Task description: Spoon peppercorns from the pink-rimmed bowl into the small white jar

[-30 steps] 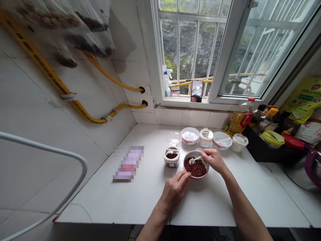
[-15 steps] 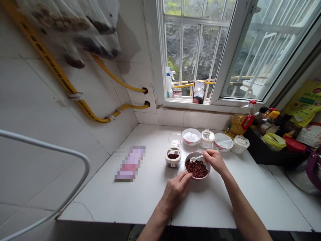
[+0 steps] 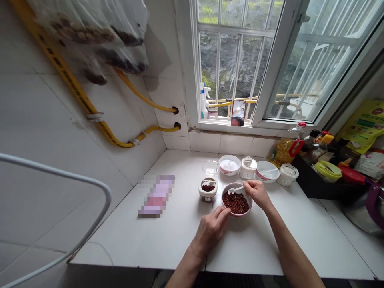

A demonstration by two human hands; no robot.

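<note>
A bowl (image 3: 237, 214) with a pinkish rim holds dark reddish-brown grains that look like Sichuan peppercorns (image 3: 236, 203). My left hand (image 3: 212, 227) pinches the bowl's near left rim between thumb and fingers. Over the far side of the bowl, my right hand (image 3: 255, 193) grips the handle of a small white spoon (image 3: 235, 190). The spoon's scoop hovers at or just above the grains; whether it touches them I cannot tell. Left of the bowl stands a seasoning jar (image 3: 208, 195) with the same dark grains inside and its clear lid (image 3: 211, 168) raised.
Behind are a bowl of white powder (image 3: 229, 164), a white-lidded jar (image 3: 248, 168), another bowl (image 3: 267, 173) with a spoon, and a second jar (image 3: 288, 176). An oil bottle (image 3: 283, 150) and a black condiment box (image 3: 315, 182) stand right. A blurred pinkish packet (image 3: 156, 198) lies left.
The view has shifted very slightly. Both hands, the spoon and the bowl keep practically the same positions on the counter.
</note>
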